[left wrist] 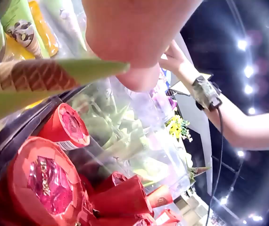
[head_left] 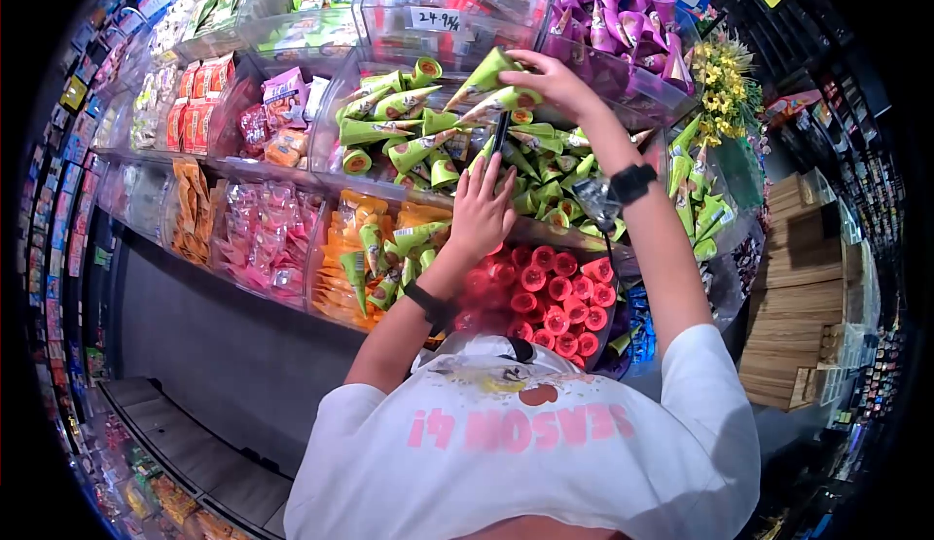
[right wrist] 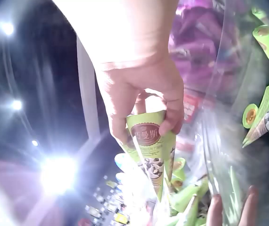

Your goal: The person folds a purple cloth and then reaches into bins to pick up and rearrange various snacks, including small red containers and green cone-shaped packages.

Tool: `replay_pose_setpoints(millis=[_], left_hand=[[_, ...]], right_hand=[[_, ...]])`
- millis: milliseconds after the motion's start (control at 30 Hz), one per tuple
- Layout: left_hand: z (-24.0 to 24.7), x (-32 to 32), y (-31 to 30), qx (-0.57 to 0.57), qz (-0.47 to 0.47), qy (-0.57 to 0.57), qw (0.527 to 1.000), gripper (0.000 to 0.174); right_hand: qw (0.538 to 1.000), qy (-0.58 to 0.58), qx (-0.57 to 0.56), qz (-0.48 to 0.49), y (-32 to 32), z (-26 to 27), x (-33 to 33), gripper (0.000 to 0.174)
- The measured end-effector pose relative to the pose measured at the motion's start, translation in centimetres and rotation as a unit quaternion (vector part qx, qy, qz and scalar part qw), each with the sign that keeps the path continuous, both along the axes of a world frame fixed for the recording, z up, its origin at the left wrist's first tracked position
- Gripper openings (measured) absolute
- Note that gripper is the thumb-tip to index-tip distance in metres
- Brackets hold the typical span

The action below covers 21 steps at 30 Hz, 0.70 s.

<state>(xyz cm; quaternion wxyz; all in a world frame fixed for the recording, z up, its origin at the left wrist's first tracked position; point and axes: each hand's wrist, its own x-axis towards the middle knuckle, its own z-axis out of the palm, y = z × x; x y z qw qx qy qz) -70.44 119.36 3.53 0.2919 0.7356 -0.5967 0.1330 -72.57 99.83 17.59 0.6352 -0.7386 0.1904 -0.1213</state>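
My right hand (head_left: 559, 83) pinches a green cone-shaped packet (head_left: 486, 79) by its wide end, above a clear bin of similar packets. The right wrist view shows the fingers and thumb of that hand (right wrist: 141, 89) around the top of the packet (right wrist: 146, 136), whose point hangs down; part of another packet shows behind it. My left hand (head_left: 484, 211), fingers spread and holding nothing, lies over the front edge of the green-packet bin, beside a dark stick-like thing (head_left: 501, 131). The left wrist view has the hand (left wrist: 134, 37) close up, its fingers mostly hidden.
Red cone packets (head_left: 556, 318) fill a lower bin near my body. Orange packets (head_left: 336, 287) with several green cones on top lie left of them. Purple cones (head_left: 623, 24) stand at the upper right, near yellow flowers (head_left: 725, 83). Clear bin walls (head_left: 336, 102) divide the goods.
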Motion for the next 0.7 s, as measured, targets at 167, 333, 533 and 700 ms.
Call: replay_pose_setpoints(millis=[167, 333, 533, 700], left_hand=[[0.2, -0.1, 0.2, 0.011, 0.006, 0.011, 1.0, 0.056], [0.2, -0.3, 0.2, 0.02, 0.016, 0.014, 1.0, 0.058], [0.4, -0.4, 0.2, 0.016, 0.008, 0.024, 1.0, 0.06], [0.3, -0.4, 0.1, 0.013, 0.008, 0.011, 1.0, 0.059]], right_hand=[[0.976, 0.027, -0.204, -0.076, -2.8, -6.3, 5.8, 0.062], [0.888, -0.075, -0.44, -0.109, -1.9, -6.0, 0.4, 0.058], [0.85, 0.183, -0.492, -0.051, -4.6, -9.3, -8.6, 0.071], [0.82, 0.207, -0.532, 0.032, -5.0, -11.2, -7.1, 0.094]])
